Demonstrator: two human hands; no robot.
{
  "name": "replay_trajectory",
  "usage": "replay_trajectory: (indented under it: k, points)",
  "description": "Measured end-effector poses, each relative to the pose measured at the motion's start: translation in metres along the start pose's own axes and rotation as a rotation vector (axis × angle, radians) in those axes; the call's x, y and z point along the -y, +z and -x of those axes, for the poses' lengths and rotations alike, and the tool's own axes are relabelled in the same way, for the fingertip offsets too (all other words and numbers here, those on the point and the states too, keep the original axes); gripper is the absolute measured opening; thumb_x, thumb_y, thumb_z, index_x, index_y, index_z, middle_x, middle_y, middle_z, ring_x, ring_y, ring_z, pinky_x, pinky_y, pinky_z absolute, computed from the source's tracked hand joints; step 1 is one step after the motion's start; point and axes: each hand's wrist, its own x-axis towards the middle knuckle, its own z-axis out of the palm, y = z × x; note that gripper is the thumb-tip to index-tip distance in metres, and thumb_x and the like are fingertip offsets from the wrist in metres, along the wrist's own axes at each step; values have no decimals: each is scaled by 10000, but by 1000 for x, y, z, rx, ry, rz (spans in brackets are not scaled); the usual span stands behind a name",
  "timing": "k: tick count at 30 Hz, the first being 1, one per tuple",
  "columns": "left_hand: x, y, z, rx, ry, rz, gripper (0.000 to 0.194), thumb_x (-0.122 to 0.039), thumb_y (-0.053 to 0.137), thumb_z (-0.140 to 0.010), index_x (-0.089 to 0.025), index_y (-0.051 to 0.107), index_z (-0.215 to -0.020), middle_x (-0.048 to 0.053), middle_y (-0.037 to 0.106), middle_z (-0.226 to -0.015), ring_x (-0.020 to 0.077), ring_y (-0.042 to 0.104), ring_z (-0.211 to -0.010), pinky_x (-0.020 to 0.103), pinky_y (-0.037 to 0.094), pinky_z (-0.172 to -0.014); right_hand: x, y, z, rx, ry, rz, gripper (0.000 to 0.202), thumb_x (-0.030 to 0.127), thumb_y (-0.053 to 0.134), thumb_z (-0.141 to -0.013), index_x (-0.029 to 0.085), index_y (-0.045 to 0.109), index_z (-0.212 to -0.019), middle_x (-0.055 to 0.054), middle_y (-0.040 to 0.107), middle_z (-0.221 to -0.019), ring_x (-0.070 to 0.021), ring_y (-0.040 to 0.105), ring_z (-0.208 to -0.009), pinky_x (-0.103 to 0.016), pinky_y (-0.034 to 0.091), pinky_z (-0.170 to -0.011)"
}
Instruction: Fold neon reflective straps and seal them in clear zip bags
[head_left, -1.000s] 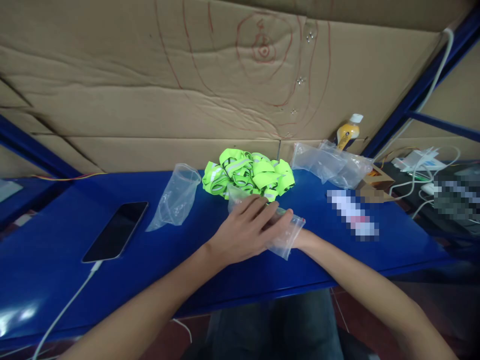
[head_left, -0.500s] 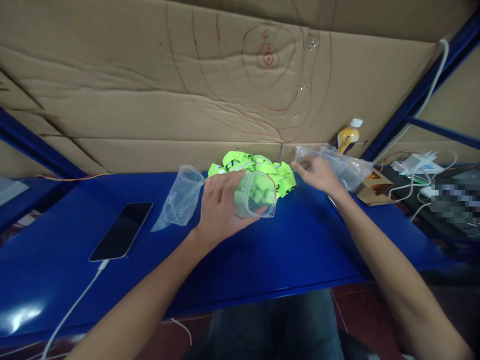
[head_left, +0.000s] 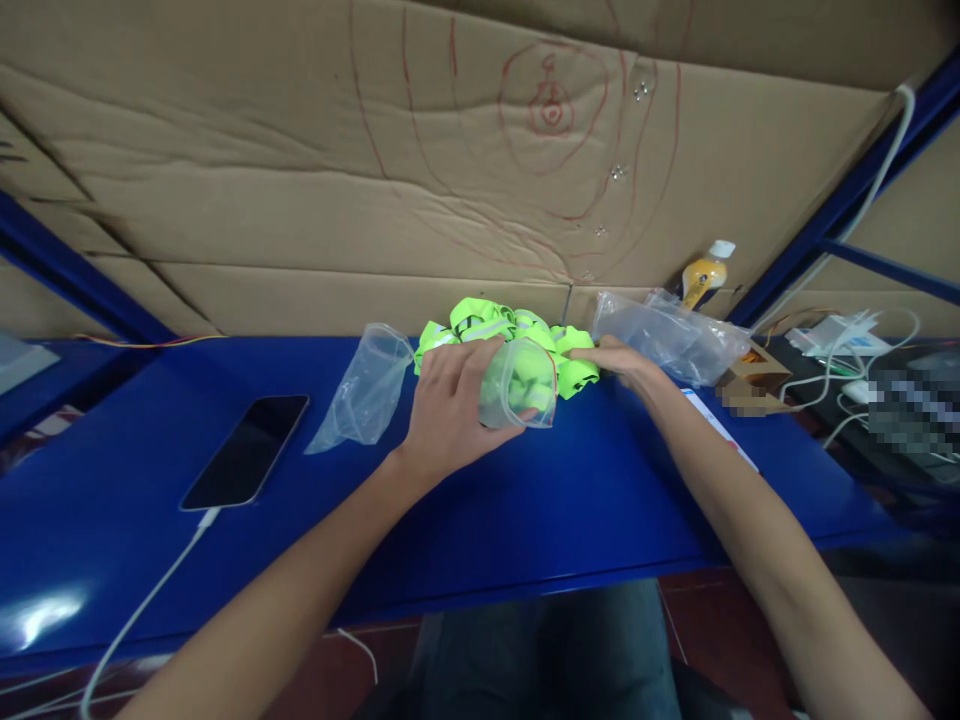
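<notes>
Several neon-green reflective bands lie in a heap [head_left: 480, 318] at the back of the blue table [head_left: 570, 500]. My left hand [head_left: 450, 405] is wrapped round a clear plastic bag [head_left: 517, 385], its red-edged mouth facing right; green shows through it. At the heap's right side, my right hand [head_left: 619, 358] touches the bands with its fingers, and whether it grips one cannot be made out. Left of my left hand lies another clear bag [head_left: 365, 385].
A phone [head_left: 247, 455] with a white cable lies at the left. More clear bags [head_left: 671, 335], a yellow bottle [head_left: 703, 280], an open cardboard box [head_left: 757, 375] and a white card [head_left: 716, 425] are at the right. A cardboard wall [head_left: 262, 230] stands behind.
My right hand has moved left and down from beside the clear bags to the green heap, uncovering more of the white card. My left hand still holds its bag. The view has shifted slightly.
</notes>
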Motion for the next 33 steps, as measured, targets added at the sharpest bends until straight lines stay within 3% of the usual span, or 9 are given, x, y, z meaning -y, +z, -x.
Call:
replay_trajectory:
  k: [3,8,14,18,22,28,33]
  points:
    - [0,1,1,1,7,2,883,-594,827,-843,-193,426,-1520,191,693,-1322,383,676,-1200,540,514,-1052,-1,2,5,43,14,-118,224,286,878,-683,142,768,-816,-71,798,-810,-191,714,-712,-266,557,-648]
    - [-2,0,-1,5,18,21,871,-548,817,-872,-204,393,-1549,203,684,-1350,378,665,-1228,562,516,-1054,-11,-4,23,5,-43,-325,343,194,855,-629,139,764,-955,-66,826,-919,-172,746,-763,-251,596,-710]
    - [-5,0,-2,26,1,21,851,-536,824,-852,-174,448,-1524,212,677,-1352,391,660,-1216,564,517,-1035,-18,-13,38,-116,-140,-546,422,302,868,-639,176,678,-994,-70,814,-923,-213,774,-840,-295,632,-742]
    - [-6,0,-2,58,-30,-14,819,-507,824,-838,-154,472,-1489,213,675,-1360,401,651,-1218,555,512,-1033,-7,-14,43,-215,-200,-673,430,371,827,-669,221,623,-1016,-45,804,-958,-228,782,-920,-318,654,-761]
    - [-9,-3,-4,110,-43,-73,834,-457,819,-826,-167,446,-1513,204,665,-1375,405,639,-1230,546,502,-1034,12,-5,61,-223,-304,-857,453,361,867,-630,230,624,-989,-42,797,-1004,-236,779,-951,-341,664,-804]
    - [-16,-7,-6,142,-19,-210,941,-493,812,-818,-129,401,-1583,220,673,-1300,421,642,-1171,541,480,-1011,42,20,111,-235,-539,-776,510,458,900,-666,235,658,-1055,-73,783,-1123,-241,753,-1031,-361,647,-910]
    - [-12,-12,-9,99,-36,-262,955,-536,790,-828,-102,404,-1587,227,671,-1255,423,639,-1127,520,473,-950,38,8,128,-150,-640,-570,429,438,918,-700,243,697,-1011,-45,771,-1002,-228,726,-879,-368,643,-818]
